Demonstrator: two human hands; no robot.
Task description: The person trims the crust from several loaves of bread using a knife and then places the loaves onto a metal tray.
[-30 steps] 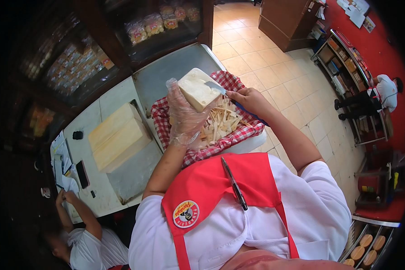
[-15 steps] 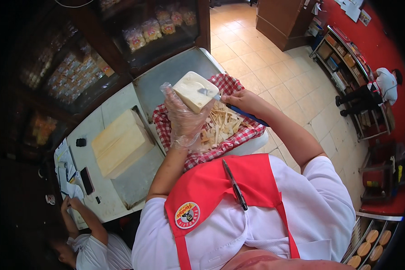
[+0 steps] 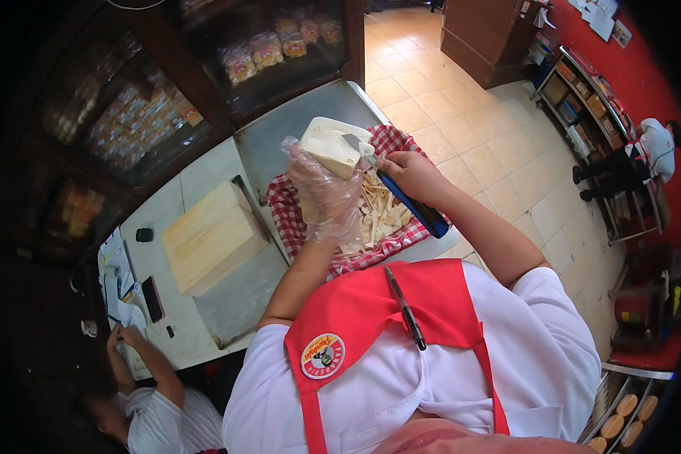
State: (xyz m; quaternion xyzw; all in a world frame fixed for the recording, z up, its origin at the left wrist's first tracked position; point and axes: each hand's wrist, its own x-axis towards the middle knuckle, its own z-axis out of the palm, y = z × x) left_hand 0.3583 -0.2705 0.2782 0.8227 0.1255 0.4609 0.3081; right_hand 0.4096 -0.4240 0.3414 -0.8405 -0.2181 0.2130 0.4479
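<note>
My left hand [image 3: 321,189], in a clear plastic glove, grips a pale cream block [image 3: 327,141] that looks like cheese and holds it tilted up. My right hand [image 3: 415,175] is bare and closed round a scraper [image 3: 412,204] with a blue and black handle. Its short metal blade lies against the block's upper face, near the right edge. Beneath both hands sits a basket lined with red-and-white checked cloth [image 3: 281,208]. Thin pale strips and shavings [image 3: 384,216] fill it, partly hidden by my gloved hand.
A large yellowish block [image 3: 212,234] rests on the white table left of the basket, near a phone [image 3: 153,299] and papers. Another person's hands [image 3: 121,337] are at the table's left end. Glass cabinets [image 3: 272,57] stand behind; a second person [image 3: 654,147] bends by a shelf.
The block has tipped slightly in my left hand. My right hand has turned the scraper, so more of its handle shows and the blade lies higher on the face. The whole view has shifted a little.
</note>
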